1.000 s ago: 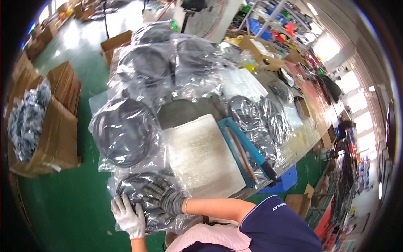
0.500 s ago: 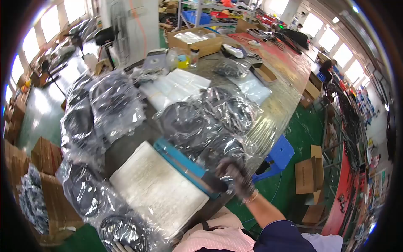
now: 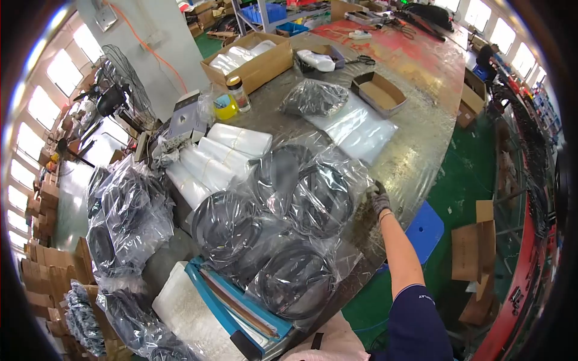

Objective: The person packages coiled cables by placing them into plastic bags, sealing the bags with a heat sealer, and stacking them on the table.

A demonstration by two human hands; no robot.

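Observation:
My right hand, in a dark grey glove, has its fingers bent around the edge of a clear plastic bag holding a coiled black cable. More bagged coils lie just left of it, one partly over another. Beside them sits a blue-framed sealer with a white board. My left hand is out of view. Further bagged coils form a row along the table's left side.
Rolled clear bags, a carton of bags, a yellow container, a jar, scissors and a small open box stand on the table. A blue stool is beside its right edge.
The view has swung right. My right hand has gone from the near left bag to the far right coil bag, past the sealer's handle. My left hand has dropped out of view.

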